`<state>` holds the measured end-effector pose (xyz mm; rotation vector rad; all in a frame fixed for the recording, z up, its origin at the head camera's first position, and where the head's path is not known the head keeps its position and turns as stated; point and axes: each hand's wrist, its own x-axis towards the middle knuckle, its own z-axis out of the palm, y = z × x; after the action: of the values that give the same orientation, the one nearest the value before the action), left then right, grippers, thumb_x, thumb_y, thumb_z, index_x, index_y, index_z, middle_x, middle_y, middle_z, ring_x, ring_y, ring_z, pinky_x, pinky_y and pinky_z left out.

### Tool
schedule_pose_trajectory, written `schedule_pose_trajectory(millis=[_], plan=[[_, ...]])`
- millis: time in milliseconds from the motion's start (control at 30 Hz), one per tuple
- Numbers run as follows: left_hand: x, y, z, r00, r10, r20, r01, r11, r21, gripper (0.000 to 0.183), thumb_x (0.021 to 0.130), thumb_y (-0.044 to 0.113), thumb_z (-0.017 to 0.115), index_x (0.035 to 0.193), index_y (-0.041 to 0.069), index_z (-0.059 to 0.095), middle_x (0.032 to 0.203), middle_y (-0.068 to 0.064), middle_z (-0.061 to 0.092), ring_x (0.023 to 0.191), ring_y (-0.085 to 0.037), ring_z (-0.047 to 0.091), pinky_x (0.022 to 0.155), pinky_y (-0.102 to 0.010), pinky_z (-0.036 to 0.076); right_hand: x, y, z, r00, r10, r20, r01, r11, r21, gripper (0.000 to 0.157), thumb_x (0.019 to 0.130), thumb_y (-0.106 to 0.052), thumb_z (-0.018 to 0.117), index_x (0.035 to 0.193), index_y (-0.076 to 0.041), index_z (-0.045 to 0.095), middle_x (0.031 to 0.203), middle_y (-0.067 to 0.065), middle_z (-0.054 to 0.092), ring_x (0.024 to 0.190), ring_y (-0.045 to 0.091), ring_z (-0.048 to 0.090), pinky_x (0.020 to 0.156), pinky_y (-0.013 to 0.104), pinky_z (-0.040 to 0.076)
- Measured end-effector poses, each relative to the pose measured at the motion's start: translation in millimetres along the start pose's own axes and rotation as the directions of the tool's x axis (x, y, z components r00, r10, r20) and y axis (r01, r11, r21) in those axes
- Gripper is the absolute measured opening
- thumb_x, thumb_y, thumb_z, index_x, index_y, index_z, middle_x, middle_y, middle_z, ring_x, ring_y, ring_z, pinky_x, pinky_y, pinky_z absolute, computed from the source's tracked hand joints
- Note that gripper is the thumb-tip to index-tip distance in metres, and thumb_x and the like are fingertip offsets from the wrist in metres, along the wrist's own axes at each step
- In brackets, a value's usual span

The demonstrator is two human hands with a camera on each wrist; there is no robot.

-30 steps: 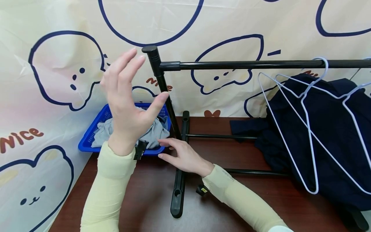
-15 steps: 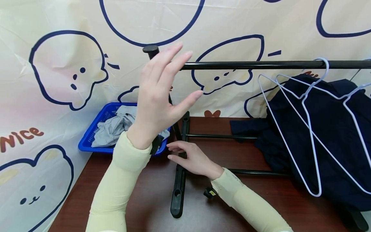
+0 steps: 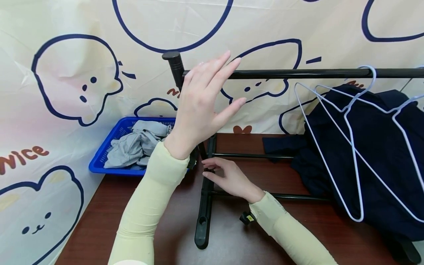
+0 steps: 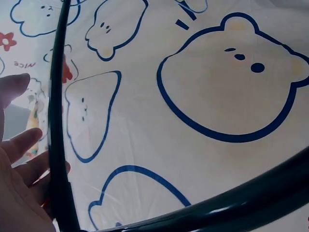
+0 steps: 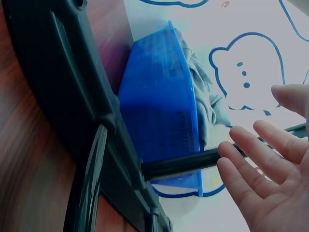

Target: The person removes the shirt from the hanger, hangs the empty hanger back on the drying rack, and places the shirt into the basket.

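A person wearing pale yellow sleeves (image 3: 165, 191) reaches both bare hands toward a black clothes rack (image 3: 281, 74). The left hand (image 3: 203, 101) is raised in front of the corner of the rack, fingers long and close together, thumb held well away from them; the top rail runs from behind its fingers off to the right. From here I cannot tell whether the fingers touch the rail. Below it, the right hand (image 3: 230, 180) is near the foot of the upright post, its fingers loosely bent and the thumb apart, with nothing in its grasp. The rack's black base bar (image 3: 202, 221) extends toward me from under that hand's thumb, along a dark wooden tabletop (image 3: 175, 228). Left of both hands, a blue basket (image 3: 119, 172) holds crumpled grey cloth (image 3: 135, 143). Well to the right of both, pale hangers (image 3: 355, 154) hang from the rail, with bunched navy cloth (image 3: 381, 132) behind them.
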<state>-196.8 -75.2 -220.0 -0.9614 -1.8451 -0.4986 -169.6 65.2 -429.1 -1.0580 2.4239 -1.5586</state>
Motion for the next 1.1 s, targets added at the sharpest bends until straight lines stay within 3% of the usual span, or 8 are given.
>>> schedule_pose_trajectory(millis=[167, 333, 700, 867, 1100], plan=[[-0.6, 0.6, 9.2, 1.0, -0.022, -0.002, 0.022, 0.995, 0.097, 0.058, 0.098, 0.049, 0.064, 0.14, 0.01, 0.063, 0.14, -0.012, 0.06, 0.125, -0.028, 0.051, 0.114, -0.04, 0.024, -4.1, 4.5, -7.9, 0.998, 0.057, -0.014, -0.057, 0.998, -0.001, 0.043, 0.102, -0.038, 0.064, 0.139, -0.016, 0.063, 0.13, -0.003, 0.065, 0.114, 0.013, 0.062, 0.097, 0.042, 0.05], [2.0, 2.1, 19.3, 0.995, -0.051, -0.087, 0.061, 0.992, 0.112, 0.052, 0.094, 0.05, 0.069, 0.132, 0.014, 0.07, 0.126, -0.006, 0.068, 0.117, -0.025, 0.056, 0.109, -0.039, 0.03, -7.2, 8.1, -14.3, 0.996, 0.084, -0.04, -0.084, 0.996, 0.001, 0.044, 0.101, -0.037, 0.065, 0.138, -0.013, 0.063, 0.129, -0.004, 0.066, 0.113, 0.013, 0.064, 0.095, 0.039, 0.051], [8.4, 6.3, 35.9, 0.954, -0.118, -0.274, 0.156, 0.98, 0.12, 0.037, 0.094, 0.048, 0.072, 0.113, 0.016, 0.078, 0.107, -0.001, 0.073, 0.104, -0.023, 0.06, 0.101, -0.039, 0.035, -10.2, 16.1, -29.5, 0.988, 0.115, -0.107, -0.116, 0.993, -0.012, 0.038, 0.102, -0.036, 0.065, 0.136, -0.02, 0.064, 0.125, 0.003, 0.068, 0.11, 0.009, 0.064, 0.095, 0.037, 0.051], [10.9, 8.1, 38.5, 0.944, -0.144, -0.298, 0.187, 0.975, 0.12, 0.032, 0.098, 0.044, 0.068, 0.108, 0.016, 0.079, 0.103, 0.0, 0.073, 0.102, -0.022, 0.06, 0.1, -0.038, 0.036, -13.7, 22.0, -37.2, 0.98, 0.124, -0.153, -0.125, 0.992, 0.005, 0.035, 0.101, -0.033, 0.067, 0.133, -0.021, 0.065, 0.124, 0.004, 0.068, 0.109, 0.012, 0.064, 0.095, 0.039, 0.051], [10.4, 8.5, 38.2, 0.941, -0.156, -0.299, 0.197, 0.974, 0.113, 0.032, 0.098, 0.043, 0.068, 0.108, 0.015, 0.079, 0.103, -0.001, 0.073, 0.101, -0.022, 0.06, 0.1, -0.037, 0.035, -21.1, 29.5, -51.4, 0.959, 0.179, -0.218, -0.181, 0.983, 0.011, 0.039, 0.1, -0.041, 0.066, 0.135, -0.026, 0.064, 0.132, -0.001, 0.065, 0.119, 0.016, 0.061, 0.1, 0.042, 0.048]])
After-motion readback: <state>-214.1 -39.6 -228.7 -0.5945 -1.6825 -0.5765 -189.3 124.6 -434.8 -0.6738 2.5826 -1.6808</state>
